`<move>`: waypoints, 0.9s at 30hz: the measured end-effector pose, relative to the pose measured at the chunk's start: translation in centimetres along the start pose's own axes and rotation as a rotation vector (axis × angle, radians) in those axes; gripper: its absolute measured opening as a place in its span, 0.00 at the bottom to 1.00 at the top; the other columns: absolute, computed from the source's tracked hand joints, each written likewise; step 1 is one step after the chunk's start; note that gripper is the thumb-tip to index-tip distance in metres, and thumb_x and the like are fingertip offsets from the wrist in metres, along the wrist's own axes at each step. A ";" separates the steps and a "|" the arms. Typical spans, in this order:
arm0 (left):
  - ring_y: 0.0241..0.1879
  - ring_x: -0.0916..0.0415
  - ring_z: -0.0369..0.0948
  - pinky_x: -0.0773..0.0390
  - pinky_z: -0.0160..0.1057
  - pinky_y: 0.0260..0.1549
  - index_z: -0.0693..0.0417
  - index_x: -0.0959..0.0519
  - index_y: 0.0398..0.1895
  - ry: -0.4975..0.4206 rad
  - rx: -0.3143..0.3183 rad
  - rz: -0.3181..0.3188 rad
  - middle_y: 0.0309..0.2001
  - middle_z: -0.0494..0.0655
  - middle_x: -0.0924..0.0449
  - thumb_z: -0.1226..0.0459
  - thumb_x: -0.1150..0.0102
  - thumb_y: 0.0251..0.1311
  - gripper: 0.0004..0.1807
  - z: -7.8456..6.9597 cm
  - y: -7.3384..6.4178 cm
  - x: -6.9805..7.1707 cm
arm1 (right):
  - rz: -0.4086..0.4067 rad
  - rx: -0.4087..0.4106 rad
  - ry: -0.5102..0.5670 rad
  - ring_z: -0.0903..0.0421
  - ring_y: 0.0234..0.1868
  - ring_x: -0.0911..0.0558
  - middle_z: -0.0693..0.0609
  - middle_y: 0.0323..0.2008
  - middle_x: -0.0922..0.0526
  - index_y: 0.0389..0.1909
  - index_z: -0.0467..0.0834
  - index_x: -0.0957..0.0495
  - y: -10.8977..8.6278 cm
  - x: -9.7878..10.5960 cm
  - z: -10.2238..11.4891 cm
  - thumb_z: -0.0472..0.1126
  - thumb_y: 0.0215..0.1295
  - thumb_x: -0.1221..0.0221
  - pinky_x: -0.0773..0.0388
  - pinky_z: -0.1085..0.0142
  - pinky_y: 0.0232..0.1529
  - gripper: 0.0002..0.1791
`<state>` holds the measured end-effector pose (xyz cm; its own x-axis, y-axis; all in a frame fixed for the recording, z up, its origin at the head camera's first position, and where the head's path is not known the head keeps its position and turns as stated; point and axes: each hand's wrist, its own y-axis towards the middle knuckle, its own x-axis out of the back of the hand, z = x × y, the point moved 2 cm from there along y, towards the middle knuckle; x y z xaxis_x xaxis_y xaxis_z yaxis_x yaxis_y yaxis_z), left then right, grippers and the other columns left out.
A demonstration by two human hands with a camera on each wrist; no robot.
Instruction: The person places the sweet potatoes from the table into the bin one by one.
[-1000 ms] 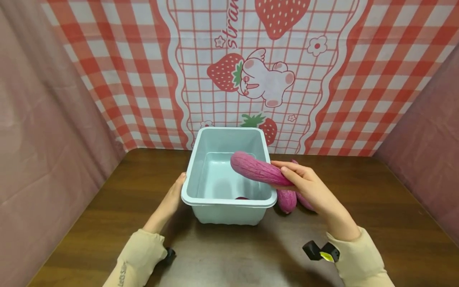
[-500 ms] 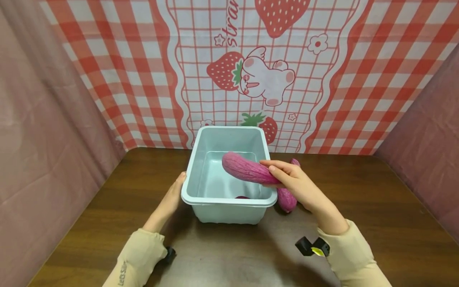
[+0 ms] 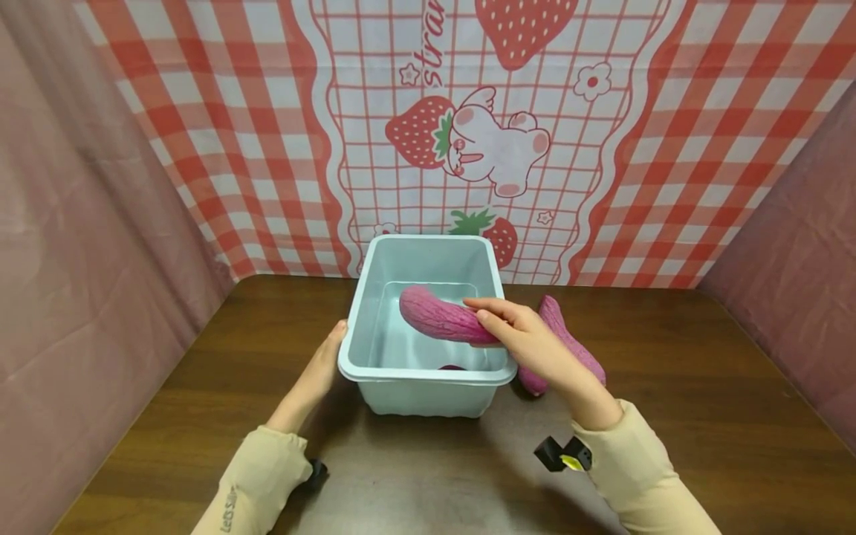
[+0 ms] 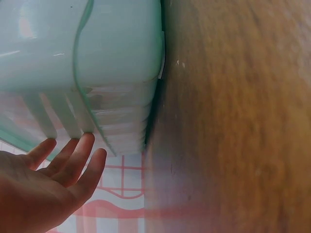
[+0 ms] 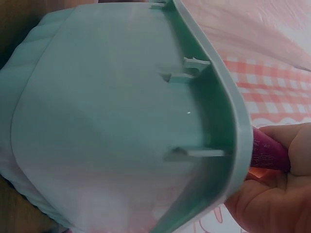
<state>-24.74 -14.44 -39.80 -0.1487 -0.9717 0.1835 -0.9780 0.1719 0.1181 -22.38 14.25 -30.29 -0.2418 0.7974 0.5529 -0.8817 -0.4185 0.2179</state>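
My right hand (image 3: 518,331) pinches a long pink wrinkled vegetable (image 3: 435,316) by its right end, thumb towards me. Its rounded free end points left, over the inside of the pale blue-green plastic bin (image 3: 428,377). In the right wrist view, the bin's rim hides most of the vegetable (image 5: 268,151). My left hand (image 3: 324,364) is at the bin's left side. The left wrist view shows its fingers (image 4: 80,158) extended, fingertips right at the outer wall under the rim. Inside the bin, a dark reddish-purple piece (image 3: 452,368) shows just above the near rim.
Two similar pink vegetables lie to the bin's right on the brown wooden table (image 3: 414,475); the farther one (image 3: 568,338) is partly behind my right hand, and the nearer one (image 3: 533,383) is mostly hidden. A red-and-white strawberry cloth (image 3: 267,148) hangs behind.
My right hand has moved left with the pink vegetable, bringing it farther over the bin and uncovering more of the vegetable on the right. My left hand and the bin stay put.
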 end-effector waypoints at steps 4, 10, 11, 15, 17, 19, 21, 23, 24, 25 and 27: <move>0.61 0.45 0.46 0.52 0.47 0.63 0.65 0.40 0.63 0.013 0.020 -0.007 0.62 0.60 0.39 0.50 0.77 0.69 0.32 0.2 0.0 0.1 | 0.005 -0.007 0.004 0.53 0.52 0.27 0.47 0.54 0.25 0.57 0.42 0.29 0.4 -0.3 -0.1 0.44 0.69 0.54 0.30 0.55 0.52 0.19; 0.65 0.50 0.46 0.56 0.47 0.65 0.65 0.42 0.64 0.028 0.037 -0.012 0.65 0.59 0.43 0.50 0.77 0.69 0.32 0.1 0.0 0.2 | 0.006 -0.015 -0.061 0.54 0.53 0.27 0.49 0.53 0.24 0.57 0.45 0.28 0.9 -0.7 -0.1 0.46 0.69 0.55 0.30 0.55 0.51 0.19; 0.65 0.51 0.46 0.57 0.47 0.65 0.65 0.43 0.65 0.031 0.037 -0.012 0.65 0.59 0.44 0.50 0.77 0.68 0.32 0.1 -0.1 0.2 | 0.008 -0.016 -0.079 0.54 0.53 0.27 0.49 0.53 0.24 0.57 0.45 0.29 1.0 -0.8 0.0 0.46 0.69 0.55 0.30 0.55 0.51 0.19; 0.63 0.47 0.46 0.54 0.47 0.64 0.65 0.40 0.63 0.024 0.033 -0.014 0.63 0.60 0.40 0.50 0.77 0.69 0.32 -0.1 -0.1 0.1 | 0.017 -0.016 -0.164 0.54 0.53 0.27 0.49 0.54 0.24 0.57 0.46 0.29 1.2 -1.0 0.3 0.48 0.70 0.57 0.30 0.54 0.51 0.19; 0.62 0.46 0.46 0.53 0.46 0.64 0.65 0.40 0.62 0.024 0.032 -0.014 0.62 0.60 0.39 0.50 0.77 0.69 0.32 -0.1 -0.1 0.1 | 0.021 -0.014 -0.190 0.54 0.53 0.27 0.50 0.54 0.24 0.56 0.47 0.29 1.3 -1.1 0.4 0.47 0.70 0.57 0.30 0.54 0.51 0.19; 0.63 0.47 0.47 0.54 0.47 0.64 0.66 0.40 0.63 0.029 0.033 -0.013 0.63 0.60 0.40 0.51 0.77 0.69 0.31 -0.1 -0.1 0.1 | 0.024 -0.009 -0.209 0.55 0.53 0.26 0.50 0.53 0.24 0.56 0.46 0.29 1.4 -1.3 0.4 0.46 0.70 0.57 0.30 0.54 0.51 0.19; 0.66 0.51 0.47 0.56 0.47 0.65 0.66 0.43 0.65 0.044 0.043 -0.015 0.66 0.60 0.44 0.51 0.76 0.69 0.32 -0.1 -0.1 0.1 | 0.025 -0.003 -0.228 0.55 0.52 0.26 0.50 0.53 0.24 0.56 0.45 0.29 1.5 -1.4 0.5 0.45 0.70 0.57 0.29 0.55 0.51 0.18; 0.68 0.56 0.49 0.58 0.48 0.66 0.67 0.47 0.66 0.069 0.065 -0.014 0.68 0.59 0.50 0.51 0.76 0.68 0.33 -0.1 -0.2 0.2 | 0.029 0.002 -0.246 0.55 0.51 0.25 0.49 0.52 0.23 0.55 0.45 0.28 1.6 -1.6 0.5 0.44 0.70 0.57 0.29 0.56 0.50 0.18; 0.69 0.58 0.49 0.59 0.48 0.66 0.67 0.50 0.67 0.080 0.078 -0.011 0.69 0.59 0.53 0.50 0.76 0.68 0.34 -0.2 -0.2 0.2 | 0.031 0.004 -0.253 0.55 0.50 0.25 0.49 0.52 0.23 0.55 0.44 0.28 1.7 -1.6 0.5 0.44 0.70 0.57 0.29 0.57 0.49 0.18; 0.69 0.61 0.50 0.60 0.49 0.66 0.68 0.52 0.68 0.091 0.088 -0.004 0.70 0.60 0.56 0.50 0.76 0.68 0.34 -0.3 -0.2 0.3 | 0.036 0.003 -0.259 0.56 0.50 0.25 0.49 0.51 0.23 0.55 0.44 0.28 1.7 -1.7 0.6 0.44 0.70 0.57 0.28 0.57 0.49 0.17; 0.70 0.62 0.51 0.60 0.49 0.66 0.69 0.54 0.68 0.108 0.100 0.012 0.70 0.61 0.58 0.50 0.76 0.68 0.35 -0.5 -0.2 0.4 | 0.045 0.001 -0.273 0.56 0.48 0.25 0.49 0.51 0.23 0.54 0.44 0.28 1.9 -1.9 0.6 0.43 0.70 0.57 0.28 0.58 0.48 0.17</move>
<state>-24.54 -14.80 -39.27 -0.1487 -0.9458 0.2886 -0.9868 0.1608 0.0186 -23.36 11.67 -30.41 -0.1629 0.6312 0.7584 -0.8721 -0.4515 0.1884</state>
